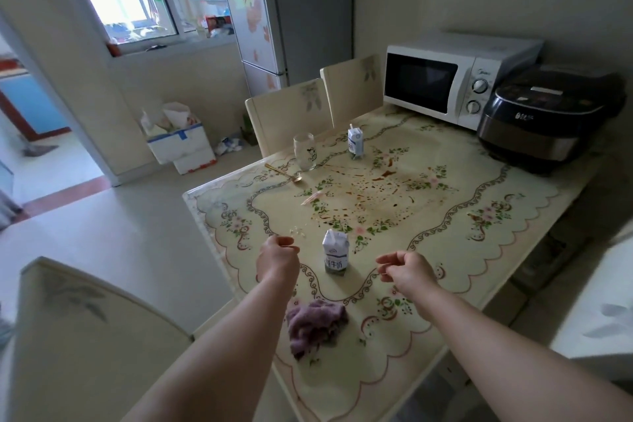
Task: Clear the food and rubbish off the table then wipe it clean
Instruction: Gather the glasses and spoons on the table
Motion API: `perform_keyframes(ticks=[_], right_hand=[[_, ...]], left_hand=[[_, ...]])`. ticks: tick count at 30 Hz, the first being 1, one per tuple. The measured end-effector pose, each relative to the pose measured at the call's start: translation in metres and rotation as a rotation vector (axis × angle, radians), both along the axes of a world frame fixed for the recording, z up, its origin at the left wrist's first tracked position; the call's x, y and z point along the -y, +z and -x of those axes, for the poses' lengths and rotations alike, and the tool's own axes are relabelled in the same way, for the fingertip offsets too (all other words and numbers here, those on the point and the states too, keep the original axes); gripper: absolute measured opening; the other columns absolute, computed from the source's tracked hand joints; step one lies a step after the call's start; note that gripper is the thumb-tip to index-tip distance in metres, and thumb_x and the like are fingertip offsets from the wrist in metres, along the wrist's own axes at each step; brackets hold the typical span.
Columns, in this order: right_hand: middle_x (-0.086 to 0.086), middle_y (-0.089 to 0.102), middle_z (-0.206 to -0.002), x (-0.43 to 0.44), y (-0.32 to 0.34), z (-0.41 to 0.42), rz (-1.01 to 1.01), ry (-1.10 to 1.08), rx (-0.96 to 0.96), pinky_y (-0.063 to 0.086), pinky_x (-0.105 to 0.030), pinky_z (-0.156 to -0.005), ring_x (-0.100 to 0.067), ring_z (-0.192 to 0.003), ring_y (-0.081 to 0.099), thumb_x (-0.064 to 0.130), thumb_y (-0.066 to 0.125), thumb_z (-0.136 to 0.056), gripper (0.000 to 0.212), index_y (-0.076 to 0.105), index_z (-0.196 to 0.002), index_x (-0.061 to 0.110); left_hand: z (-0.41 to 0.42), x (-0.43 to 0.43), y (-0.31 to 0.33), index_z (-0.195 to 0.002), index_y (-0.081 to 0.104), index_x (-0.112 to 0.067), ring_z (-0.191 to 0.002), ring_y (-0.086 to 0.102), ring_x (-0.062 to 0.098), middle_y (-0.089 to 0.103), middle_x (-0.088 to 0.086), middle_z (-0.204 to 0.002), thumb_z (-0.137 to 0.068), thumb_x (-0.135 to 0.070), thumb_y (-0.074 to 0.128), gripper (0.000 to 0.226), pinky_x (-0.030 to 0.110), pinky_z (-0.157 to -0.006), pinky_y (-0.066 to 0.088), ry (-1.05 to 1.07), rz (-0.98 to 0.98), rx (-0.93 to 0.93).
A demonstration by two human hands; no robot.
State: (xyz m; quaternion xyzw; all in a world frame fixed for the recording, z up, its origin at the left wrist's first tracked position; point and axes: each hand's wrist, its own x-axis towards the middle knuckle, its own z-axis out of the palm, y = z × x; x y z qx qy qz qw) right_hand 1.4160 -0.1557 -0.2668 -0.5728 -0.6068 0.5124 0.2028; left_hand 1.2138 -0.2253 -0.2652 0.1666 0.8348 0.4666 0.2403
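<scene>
1. Between the two hands, on the near half of the bench (pixel 479 250): near milk carton (pixel 336 252), upright, just beside each hand, touched by neither.
2. Left hand (pixel 278 259): fingers loosely curled, empty. Right hand (pixel 400 271): curled likewise, cannot tell if pinching something small.
3. Grip the carton round its sides, keep it upright, squeeze lightly: may not be empty.
4. Then gather the far carton (pixel 355 142), glass (pixel 305 151), spoon (pixel 284 172) and crumbs (pixel 297 232).
5. Save the purple cloth (pixel 317 322) at the near edge for last, for the brown spill (pixel 370 195).
</scene>
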Motion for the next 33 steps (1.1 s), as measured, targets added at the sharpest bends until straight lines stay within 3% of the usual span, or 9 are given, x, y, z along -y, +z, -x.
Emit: perform_keyframes(ticks=[3,10,19,25,33], right_hand=[[-0.002,0.07,-0.087,0.003,-0.006,-0.003,0.028,-0.006,-0.007,0.051,-0.025,-0.069,-0.014,-0.082,0.065,0.0,0.045,-0.091,0.025,0.064,-0.089,0.016],[-0.001,0.07,-0.086,0.001,-0.013,-0.009,0.027,-0.015,0.01,0.054,-0.032,-0.075,-0.015,-0.082,0.066,-0.001,0.046,-0.09,0.025,0.065,-0.088,0.016],[0.0,0.069,-0.084,-0.008,-0.019,-0.011,0.051,-0.006,-0.003,0.048,-0.022,-0.062,-0.013,-0.079,0.065,-0.001,0.045,-0.09,0.027,0.064,-0.086,0.017],[-0.001,0.068,-0.088,-0.05,-0.013,-0.002,0.055,0.013,-0.005,0.042,-0.018,-0.055,-0.013,-0.084,0.065,0.0,0.044,-0.092,0.026,0.063,-0.09,0.017],[-0.002,0.068,-0.093,-0.144,-0.009,0.057,0.114,0.072,-0.065,0.046,-0.022,-0.064,-0.015,-0.088,0.065,0.004,0.046,-0.092,0.022,0.064,-0.095,0.016]], left_hand=[[0.004,0.002,-0.006,-0.109,0.063,-0.016,-0.083,0.063,0.017,0.069,0.0,-0.098,-0.092,-0.001,0.049,0.027,0.036,-0.07,0.055,-0.004,0.01,0.002],[-0.002,0.006,-0.021,-0.106,0.062,-0.017,-0.094,0.065,0.023,0.069,0.003,-0.101,-0.09,-0.001,0.052,0.025,0.044,-0.087,0.056,-0.038,0.058,0.032],[0.0,-0.007,-0.028,-0.11,0.063,-0.017,-0.094,0.065,0.024,0.069,0.003,-0.102,-0.091,-0.008,0.056,0.022,0.042,-0.088,0.055,-0.016,0.1,0.033],[0.006,-0.035,-0.031,-0.11,0.061,-0.016,-0.084,0.063,0.019,0.068,0.002,-0.099,-0.093,-0.003,0.05,0.024,0.036,-0.077,0.055,0.038,0.07,0.075],[0.049,-0.095,-0.024,-0.108,0.062,-0.013,-0.094,0.065,0.026,0.069,0.007,-0.097,-0.092,-0.003,0.053,0.021,0.038,-0.08,0.053,0.199,-0.007,0.171]])
